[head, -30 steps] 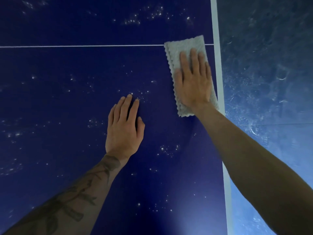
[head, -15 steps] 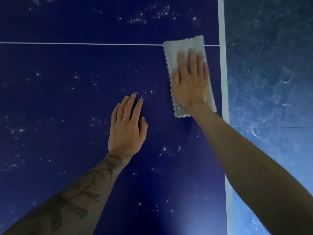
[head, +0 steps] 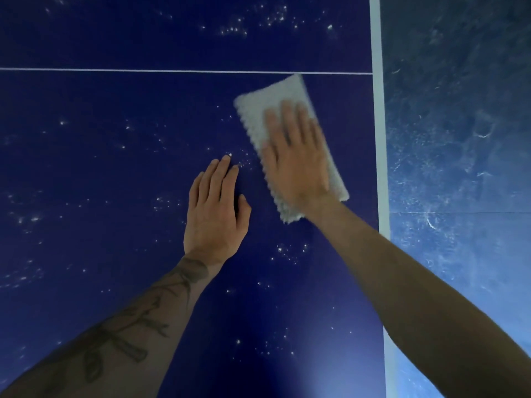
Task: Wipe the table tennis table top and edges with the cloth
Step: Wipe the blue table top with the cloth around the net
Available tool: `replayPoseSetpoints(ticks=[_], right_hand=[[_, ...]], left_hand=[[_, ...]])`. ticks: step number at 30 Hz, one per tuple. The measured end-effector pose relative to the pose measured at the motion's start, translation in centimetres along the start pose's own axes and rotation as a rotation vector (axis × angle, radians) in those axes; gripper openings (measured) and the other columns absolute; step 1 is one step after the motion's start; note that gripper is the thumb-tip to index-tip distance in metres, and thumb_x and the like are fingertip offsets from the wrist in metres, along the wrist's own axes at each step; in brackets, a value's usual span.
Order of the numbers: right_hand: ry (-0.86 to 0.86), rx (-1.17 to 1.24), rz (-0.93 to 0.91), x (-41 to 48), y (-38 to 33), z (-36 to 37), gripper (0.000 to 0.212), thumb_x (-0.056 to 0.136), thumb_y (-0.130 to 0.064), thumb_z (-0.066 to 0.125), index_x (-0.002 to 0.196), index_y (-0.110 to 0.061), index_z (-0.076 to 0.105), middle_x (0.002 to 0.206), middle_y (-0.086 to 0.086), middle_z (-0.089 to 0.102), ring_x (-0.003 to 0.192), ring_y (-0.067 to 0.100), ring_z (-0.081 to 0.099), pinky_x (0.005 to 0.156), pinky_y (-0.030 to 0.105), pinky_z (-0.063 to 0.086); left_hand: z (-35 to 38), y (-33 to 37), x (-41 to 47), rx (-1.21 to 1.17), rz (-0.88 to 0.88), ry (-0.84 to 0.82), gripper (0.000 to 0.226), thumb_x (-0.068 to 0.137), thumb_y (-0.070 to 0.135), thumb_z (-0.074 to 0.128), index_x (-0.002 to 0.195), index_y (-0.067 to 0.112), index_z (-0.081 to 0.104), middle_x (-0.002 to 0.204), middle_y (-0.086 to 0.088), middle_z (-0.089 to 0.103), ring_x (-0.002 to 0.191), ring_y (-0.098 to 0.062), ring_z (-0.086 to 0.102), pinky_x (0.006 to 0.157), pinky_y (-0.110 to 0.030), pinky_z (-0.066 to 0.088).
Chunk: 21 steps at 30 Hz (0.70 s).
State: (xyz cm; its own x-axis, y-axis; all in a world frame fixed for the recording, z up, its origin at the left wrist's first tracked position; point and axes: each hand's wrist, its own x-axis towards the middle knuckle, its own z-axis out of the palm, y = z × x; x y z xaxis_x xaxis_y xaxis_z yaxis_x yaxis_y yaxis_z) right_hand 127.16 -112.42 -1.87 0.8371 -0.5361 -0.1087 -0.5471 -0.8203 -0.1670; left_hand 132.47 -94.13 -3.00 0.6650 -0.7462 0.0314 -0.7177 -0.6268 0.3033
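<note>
The dark blue table tennis table top (head: 115,173) fills most of the view, dotted with pale dust specks. A folded grey cloth (head: 267,101) lies on it just below the thin white centre line and left of the white edge band (head: 380,139). My right hand (head: 296,159) presses flat on the cloth with straight fingers, blurred by motion. My left hand (head: 215,208) rests flat on the bare table top, just left of the cloth.
The white side line marks the table's right edge. Beyond it lies a scuffed blue floor (head: 459,124). A thin white line (head: 172,70) crosses the table above the cloth. Dust specks cluster near both hands.
My right hand has slid the cloth left and toward me, off the white centre line and away from the edge band. The left hand has stayed in place.
</note>
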Motion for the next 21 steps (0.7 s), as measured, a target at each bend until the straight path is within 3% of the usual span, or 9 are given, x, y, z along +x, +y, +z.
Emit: replayPoseSetpoints(ticks=[3, 7, 10, 12, 15, 16, 21], right_hand=[[-0.048, -0.037, -0.197, -3.2, 1.6, 0.5, 0.062, 0.115, -0.047, 0.013, 0.171, -0.022, 0.006, 0.179, 0.009, -0.001, 0.165, 0.029, -0.004, 0.134, 0.049, 0.005], [0.013, 0.003, 0.037, -0.6, 5.4, -0.5, 0.062, 0.115, -0.046, 0.017, 0.171, -0.024, 0.008, 0.179, 0.008, 0.003, 0.165, 0.029, -0.001, 0.134, 0.048, 0.004], [0.042, 0.034, 0.211, 1.6, 2.9, -0.7, 0.063, 0.114, -0.045, 0.018, 0.171, -0.022, 0.007, 0.179, 0.012, 0.001, 0.165, 0.032, -0.001, 0.134, 0.049, 0.004], [0.014, 0.011, 0.100, 0.8, 0.9, -0.3, 0.062, 0.114, -0.045, 0.017, 0.171, -0.023, 0.007, 0.179, 0.012, 0.001, 0.165, 0.034, -0.001, 0.134, 0.050, 0.003], [-0.054, -0.063, -0.211, -2.2, 1.8, 0.3, 0.061, 0.115, -0.047, 0.017, 0.171, -0.027, 0.007, 0.179, 0.008, 0.001, 0.165, 0.032, -0.002, 0.134, 0.049, 0.004], [-0.059, -0.070, -0.220, -2.5, 2.9, 0.2, 0.061, 0.115, -0.048, 0.016, 0.171, -0.028, 0.006, 0.179, 0.007, 0.000, 0.165, 0.031, -0.003, 0.134, 0.048, 0.003], [0.018, 0.023, 0.179, 1.0, 4.0, -0.7, 0.062, 0.114, -0.048, 0.017, 0.171, -0.029, 0.006, 0.179, 0.008, 0.000, 0.165, 0.033, -0.003, 0.134, 0.050, 0.003]], left_hand=[[0.0, 0.0, 0.0, -0.006, -0.011, -0.001, 0.051, 0.107, 0.023, 0.049, 0.153, 0.004, 0.043, 0.167, -0.012, 0.035, 0.157, -0.028, 0.028, 0.130, -0.047, 0.020], [0.0, 0.2, 0.0, -0.011, -0.021, -0.014, 0.051, 0.107, 0.025, 0.047, 0.153, 0.005, 0.044, 0.167, -0.012, 0.035, 0.157, -0.028, 0.029, 0.130, -0.047, 0.020], [0.0, 0.1, 0.0, -0.011, -0.020, -0.008, 0.051, 0.107, 0.024, 0.048, 0.153, 0.004, 0.044, 0.166, -0.013, 0.036, 0.157, -0.028, 0.029, 0.131, -0.046, 0.020], [-0.1, 0.1, -0.1, -0.017, -0.014, -0.004, 0.051, 0.107, 0.024, 0.048, 0.153, 0.004, 0.044, 0.166, -0.013, 0.036, 0.157, -0.028, 0.029, 0.131, -0.046, 0.020], [-0.1, 0.0, 0.0, -0.020, -0.014, -0.004, 0.051, 0.107, 0.024, 0.048, 0.153, 0.003, 0.044, 0.167, -0.013, 0.036, 0.157, -0.028, 0.029, 0.130, -0.048, 0.021], [-0.1, 0.0, 0.0, -0.020, -0.018, -0.005, 0.051, 0.107, 0.024, 0.048, 0.153, 0.003, 0.044, 0.167, -0.013, 0.036, 0.157, -0.029, 0.029, 0.130, -0.048, 0.022], [-0.1, 0.1, -0.1, -0.018, -0.025, -0.019, 0.050, 0.107, 0.024, 0.048, 0.152, 0.003, 0.045, 0.166, -0.013, 0.036, 0.157, -0.029, 0.030, 0.129, -0.048, 0.022]])
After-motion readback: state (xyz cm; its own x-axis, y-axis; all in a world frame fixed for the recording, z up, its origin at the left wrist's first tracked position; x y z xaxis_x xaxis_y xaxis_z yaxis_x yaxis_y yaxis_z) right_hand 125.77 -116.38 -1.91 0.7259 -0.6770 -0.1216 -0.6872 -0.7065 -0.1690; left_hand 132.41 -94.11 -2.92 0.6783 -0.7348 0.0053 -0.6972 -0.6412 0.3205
